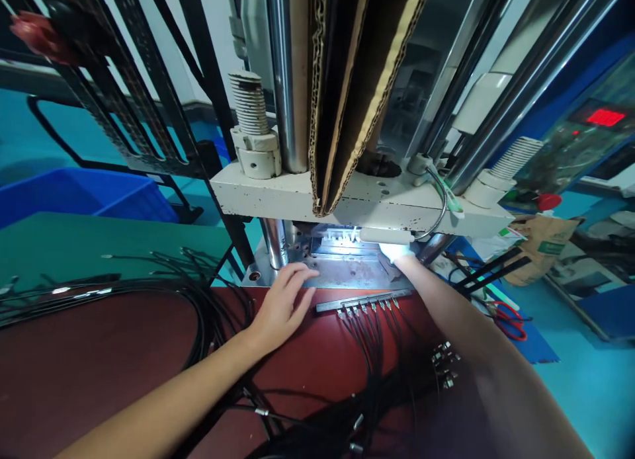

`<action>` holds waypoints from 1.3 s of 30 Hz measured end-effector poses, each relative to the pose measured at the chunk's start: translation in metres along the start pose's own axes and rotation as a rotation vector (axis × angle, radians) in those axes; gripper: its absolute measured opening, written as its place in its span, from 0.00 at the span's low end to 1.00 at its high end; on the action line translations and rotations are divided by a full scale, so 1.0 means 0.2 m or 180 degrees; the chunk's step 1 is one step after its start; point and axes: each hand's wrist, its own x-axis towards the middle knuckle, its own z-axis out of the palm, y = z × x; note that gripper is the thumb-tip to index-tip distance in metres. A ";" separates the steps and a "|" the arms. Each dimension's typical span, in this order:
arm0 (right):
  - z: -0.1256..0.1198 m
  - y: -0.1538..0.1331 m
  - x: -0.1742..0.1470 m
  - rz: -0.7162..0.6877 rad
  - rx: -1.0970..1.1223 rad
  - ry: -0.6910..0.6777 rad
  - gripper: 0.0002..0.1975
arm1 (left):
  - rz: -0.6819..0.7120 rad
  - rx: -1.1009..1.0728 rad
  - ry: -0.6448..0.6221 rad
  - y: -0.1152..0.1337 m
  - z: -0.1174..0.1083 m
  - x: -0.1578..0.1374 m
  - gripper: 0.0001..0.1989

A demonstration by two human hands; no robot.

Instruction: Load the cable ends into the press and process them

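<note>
Head view: right hand (397,252) deep under press plate (347,201), grip washed out by glare, cannot tell. Left hand (280,307) flat, fingers spread, on surface (99,366). Crush risk if plate drops; cables (367,353) could snag.

light: small work lamp (385,235) under the press plate (357,204) | glare: right hand (397,252) beside the lamp blown out white | shadow: cardboard (347,82) above the plate dark | edges: wide-angle bending, lower-right forearm blurred

A factory floor: a press machine (347,201), cable bundles (208,300), blue bins (99,194).
</note>
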 end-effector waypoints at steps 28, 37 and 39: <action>0.03 -0.51 -0.42 -0.1468 0.0682 0.0335 0.12 | -0.0279 0.0295 -0.0652 -0.22 0.02 0.04 0.15; -0.04 -0.50 -0.40 -0.1339 0.1245 0.0619 0.10 | -0.0303 0.0255 -0.0602 -0.21 0.03 0.04 0.16; -0.01 -0.49 -0.40 -0.1419 0.1099 0.0460 0.08 | -0.0287 0.0231 -0.0584 -0.22 0.03 0.04 0.14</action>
